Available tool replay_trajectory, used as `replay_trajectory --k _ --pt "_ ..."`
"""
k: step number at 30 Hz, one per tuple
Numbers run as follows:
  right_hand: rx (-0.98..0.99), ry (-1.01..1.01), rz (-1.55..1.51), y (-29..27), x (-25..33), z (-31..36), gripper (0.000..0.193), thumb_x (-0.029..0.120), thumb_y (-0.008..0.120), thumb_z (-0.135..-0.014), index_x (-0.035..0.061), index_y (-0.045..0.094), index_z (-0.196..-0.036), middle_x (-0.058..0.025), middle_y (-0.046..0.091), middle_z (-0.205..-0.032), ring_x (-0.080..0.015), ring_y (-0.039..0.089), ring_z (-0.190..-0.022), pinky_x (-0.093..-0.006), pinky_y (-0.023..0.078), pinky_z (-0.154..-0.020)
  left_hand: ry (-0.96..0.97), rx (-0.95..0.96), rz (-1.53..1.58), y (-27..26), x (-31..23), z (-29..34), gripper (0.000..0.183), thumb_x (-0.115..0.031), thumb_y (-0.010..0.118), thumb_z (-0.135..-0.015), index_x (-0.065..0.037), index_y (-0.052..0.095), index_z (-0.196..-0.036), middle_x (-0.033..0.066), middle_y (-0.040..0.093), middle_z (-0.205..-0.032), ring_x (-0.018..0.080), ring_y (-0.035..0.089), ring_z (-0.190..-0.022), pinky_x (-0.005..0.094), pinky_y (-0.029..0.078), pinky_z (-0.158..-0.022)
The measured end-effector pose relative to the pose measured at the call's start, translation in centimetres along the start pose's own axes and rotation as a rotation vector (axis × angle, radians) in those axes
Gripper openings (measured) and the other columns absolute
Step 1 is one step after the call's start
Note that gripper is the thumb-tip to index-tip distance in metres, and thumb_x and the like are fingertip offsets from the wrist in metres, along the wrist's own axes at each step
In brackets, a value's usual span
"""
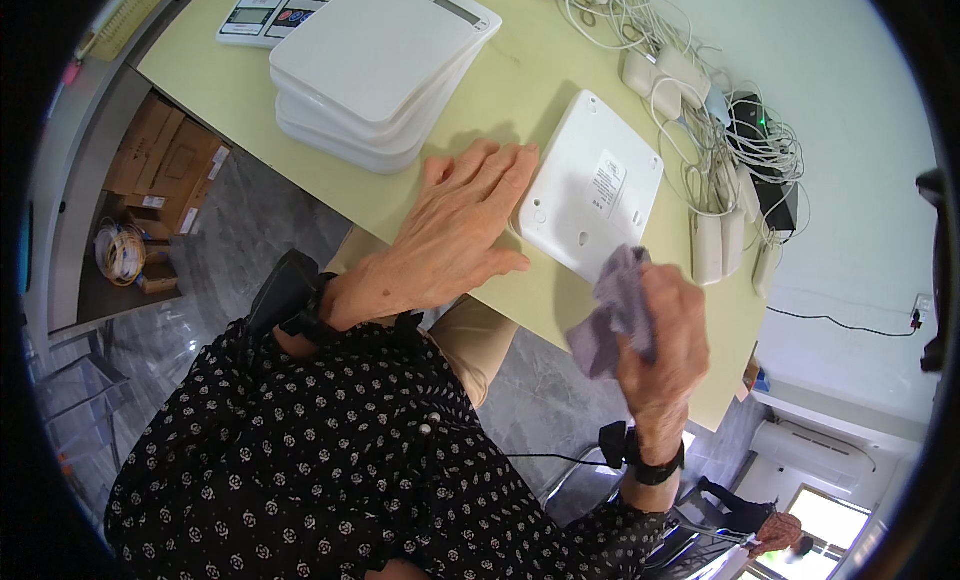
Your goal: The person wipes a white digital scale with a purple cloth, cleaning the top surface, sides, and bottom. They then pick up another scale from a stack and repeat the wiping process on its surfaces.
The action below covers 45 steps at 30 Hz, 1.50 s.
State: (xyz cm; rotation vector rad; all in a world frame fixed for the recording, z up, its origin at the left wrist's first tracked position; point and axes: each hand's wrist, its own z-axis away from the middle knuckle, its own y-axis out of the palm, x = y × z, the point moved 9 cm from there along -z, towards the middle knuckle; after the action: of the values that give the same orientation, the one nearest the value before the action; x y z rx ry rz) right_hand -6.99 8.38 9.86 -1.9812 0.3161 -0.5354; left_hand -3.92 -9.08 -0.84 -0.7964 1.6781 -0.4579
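A white kitchen scale (575, 170) lies upside down on the pale yellow-green table (480, 220), its small feet and a printed label facing up. My right hand (668, 330) grips a crumpled grey-purple cloth (612, 315) by the scale's near edge. Flat on the table, my left hand (455, 220) has its fingers spread, and the fingertips come close to the scale's left side. To the left of that hand stands a stack of white scales (375, 65), with another scale with a display (262, 18) behind it.
Tangled white cables (690, 110) and several white power strips (708, 245) lie along the table's far right, beside a black box (775, 195). Cardboard boxes (165, 165) fill a shelf at the left. Another person (775, 530) is in the background at lower right.
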Motion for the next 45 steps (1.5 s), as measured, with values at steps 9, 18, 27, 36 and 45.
replay_trajectory --k 9,18,27,36,45 --pt "0.141 -0.213 -0.210 6.8 2.0 -5.0 0.050 -0.006 0.069 -0.068 -0.0015 0.066 -0.118 -0.0152 0.065 -0.121 -0.0371 0.059 -0.117 -0.0458 0.045 -0.099 0.035 -0.021 -0.138 0.7 0.0 -0.9 0.092 -0.021 0.082 -0.074 -0.006 0.041 -0.155 0.0123 0.046 -0.149 0.0335 0.039 -0.139 0.0455 0.031 -0.103" --pt "0.143 -0.133 -0.074 5.2 -0.9 0.2 0.041 -0.008 0.065 -0.067 -0.0004 0.071 -0.107 -0.0097 0.068 -0.122 -0.0339 0.062 -0.114 -0.0439 0.048 -0.097 0.092 -0.112 -0.201 0.4 -0.3 -0.7 0.085 -0.019 0.082 -0.076 -0.006 0.046 -0.152 0.0108 0.052 -0.141 0.0290 0.043 -0.135 0.0428 0.033 -0.098" --pt "0.065 -0.022 0.038 0.7 -1.9 1.4 0.046 -0.013 0.065 -0.066 -0.0018 0.069 -0.110 -0.0133 0.067 -0.118 -0.0367 0.063 -0.109 -0.0448 0.054 -0.092 0.093 -0.057 -0.148 0.1 -0.3 -0.6 0.087 -0.025 0.082 -0.078 -0.005 0.043 -0.154 0.0118 0.052 -0.141 0.0316 0.041 -0.135 0.0438 0.032 -0.098" --pt "0.027 -0.250 0.068 7.3 2.0 -2.8 0.042 0.003 0.065 -0.076 -0.0003 0.067 -0.118 -0.0118 0.062 -0.128 -0.0330 0.058 -0.119 -0.0472 0.044 -0.100 0.080 -0.025 -0.219 0.6 -0.1 -1.0 0.083 -0.025 0.079 -0.082 -0.005 0.043 -0.154 0.0108 0.052 -0.143 0.0322 0.040 -0.138 0.0446 0.032 -0.102" --pt "0.102 0.096 0.046 2.2 -5.2 3.4 0.052 -0.015 0.062 -0.075 0.0019 0.067 -0.124 -0.0142 0.065 -0.130 -0.0364 0.062 -0.118 -0.0445 0.053 -0.101 0.080 -0.046 -0.117 0.2 -0.1 -0.6 0.084 -0.026 0.080 -0.081 -0.005 0.044 -0.154 0.0110 0.053 -0.145 0.0326 0.040 -0.139 0.0446 0.030 -0.106"
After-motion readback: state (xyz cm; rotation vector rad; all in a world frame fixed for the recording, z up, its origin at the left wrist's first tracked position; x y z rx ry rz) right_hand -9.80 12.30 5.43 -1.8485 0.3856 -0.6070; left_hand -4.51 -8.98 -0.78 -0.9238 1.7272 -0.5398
